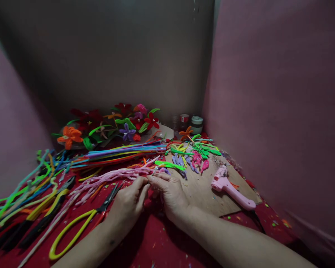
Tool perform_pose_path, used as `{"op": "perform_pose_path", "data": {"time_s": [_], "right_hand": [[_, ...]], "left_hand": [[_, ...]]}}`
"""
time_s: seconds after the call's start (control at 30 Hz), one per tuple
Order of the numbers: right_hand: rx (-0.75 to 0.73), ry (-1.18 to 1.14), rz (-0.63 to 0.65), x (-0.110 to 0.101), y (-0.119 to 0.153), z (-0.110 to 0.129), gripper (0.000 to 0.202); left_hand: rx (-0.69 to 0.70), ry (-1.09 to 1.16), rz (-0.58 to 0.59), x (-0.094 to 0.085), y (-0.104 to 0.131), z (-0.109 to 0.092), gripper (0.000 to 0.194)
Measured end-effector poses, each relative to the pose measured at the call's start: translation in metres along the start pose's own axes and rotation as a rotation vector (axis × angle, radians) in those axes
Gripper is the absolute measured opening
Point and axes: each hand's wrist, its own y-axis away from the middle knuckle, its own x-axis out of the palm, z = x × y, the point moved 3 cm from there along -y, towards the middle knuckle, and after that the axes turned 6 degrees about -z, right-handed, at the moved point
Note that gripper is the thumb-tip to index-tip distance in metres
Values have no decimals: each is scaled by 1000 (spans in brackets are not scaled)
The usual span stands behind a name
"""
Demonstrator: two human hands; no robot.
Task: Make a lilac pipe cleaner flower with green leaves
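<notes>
My left hand (pixel 131 199) and my right hand (pixel 170 191) meet at the centre, fingertips pinched together. What they hold is too small and covered by the fingers to make out. Just beyond them lie a bundle of pink pipe cleaners (pixel 111 176) and a bright green looped piece (pixel 170 165). Yellow-handled scissors (pixel 72 227) rest on the red cloth (pixel 156 243), beside my left forearm. To the right of my right hand, a pink glue gun (pixel 234 191) lies on a brown board (pixel 203 199).
Pipe-cleaner flowers (pixel 128 132) stand at the back, near a lidded jar (pixel 197 124). Coloured stems (pixel 123 150) lie in front of them. Pliers (pixel 56 203) and loose strands are at the left. Small leaves and petals (pixel 197 158) cover the board's far part. Pink walls rise on both sides.
</notes>
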Motion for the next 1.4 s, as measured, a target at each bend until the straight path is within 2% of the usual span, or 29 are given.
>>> {"op": "perform_pose_path", "data": {"time_s": [0.1, 0.27, 0.33, 0.53, 0.67, 0.8, 0.9, 1.03, 1.1, 1.27, 1.4], "right_hand": [[-34, 82, 4, 2, 4, 3, 15], [-325, 251, 59, 8, 11, 23, 12], [-374, 292, 97, 9, 12, 29, 10], [-380, 356, 203, 10, 10, 41, 6], [-360, 389, 163, 12, 11, 43, 6], [-316, 295, 167, 14, 14, 32, 14], [-179, 137, 124, 11, 13, 17, 10], [-72, 117, 40, 7, 14, 5, 19], [-47, 107, 29, 6, 14, 3, 20], [-3, 33, 88, 5, 11, -3, 17], [17, 86, 184, 5, 6, 1, 17]], "left_hand": [[65, -75, -14, -2, 1, 1, 10], [96, -80, 6, -8, 3, -4, 8], [89, -56, -6, -9, 4, -9, 8], [108, -50, -6, -8, 6, -17, 11], [138, -86, -3, -7, 6, -13, 14], [148, -108, -4, -6, 7, -7, 14], [49, -3, 39, -2, 7, -3, 14], [-252, 235, 159, 3, 4, 4, 17], [-339, 332, 202, 3, 3, 6, 17], [-392, 511, 271, 1, -2, 6, 19], [-442, 617, 293, -1, -4, 4, 19]]}}
